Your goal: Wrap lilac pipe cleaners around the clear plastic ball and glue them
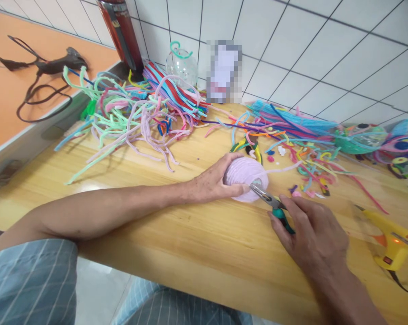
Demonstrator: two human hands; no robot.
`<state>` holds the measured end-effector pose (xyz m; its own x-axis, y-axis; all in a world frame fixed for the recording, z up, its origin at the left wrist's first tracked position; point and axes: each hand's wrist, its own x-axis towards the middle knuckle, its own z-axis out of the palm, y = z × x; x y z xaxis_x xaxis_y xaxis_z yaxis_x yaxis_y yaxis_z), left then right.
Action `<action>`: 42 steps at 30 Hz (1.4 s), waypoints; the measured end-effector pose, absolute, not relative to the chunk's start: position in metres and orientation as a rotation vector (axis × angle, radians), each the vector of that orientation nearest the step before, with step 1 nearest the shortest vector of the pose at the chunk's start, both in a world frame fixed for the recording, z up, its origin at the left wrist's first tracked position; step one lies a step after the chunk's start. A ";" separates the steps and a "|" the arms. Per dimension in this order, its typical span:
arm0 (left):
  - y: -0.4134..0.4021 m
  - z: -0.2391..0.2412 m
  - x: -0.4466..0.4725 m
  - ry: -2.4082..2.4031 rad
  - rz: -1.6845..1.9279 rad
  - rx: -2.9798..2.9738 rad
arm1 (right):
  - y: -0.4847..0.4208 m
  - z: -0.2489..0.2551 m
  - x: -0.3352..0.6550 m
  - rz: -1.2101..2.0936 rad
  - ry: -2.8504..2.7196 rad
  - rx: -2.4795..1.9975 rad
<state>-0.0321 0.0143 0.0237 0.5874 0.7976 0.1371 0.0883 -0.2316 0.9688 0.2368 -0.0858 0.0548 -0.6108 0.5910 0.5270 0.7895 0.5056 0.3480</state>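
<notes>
My left hand (pixel 212 180) is wrapped round a pale lilac ball (pixel 247 174) made of wound pipe cleaner, pressing it to the wooden table (pixel 176 243). A loose lilac strand trails from the ball to the right. My right hand (pixel 308 230) grips small pliers (pixel 269 201) with teal handles. The metal jaws touch the near right side of the ball.
Heaps of coloured pipe cleaners (pixel 146 108) cover the far half of the table. Small cut scraps (pixel 308 176) lie right of the ball. A yellow glue gun (pixel 391 241) rests at the right edge. A clear plastic globe (pixel 181 65) and a red cylinder (pixel 120 31) stand by the tiled wall.
</notes>
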 end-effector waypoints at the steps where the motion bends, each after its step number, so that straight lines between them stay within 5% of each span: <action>1: 0.014 0.024 -0.032 0.743 0.783 1.698 | -0.085 0.056 0.237 -0.811 -2.419 -1.141; 42: 0.019 0.029 -0.031 0.715 0.743 1.818 | -0.077 0.058 0.268 -0.470 -2.492 -1.124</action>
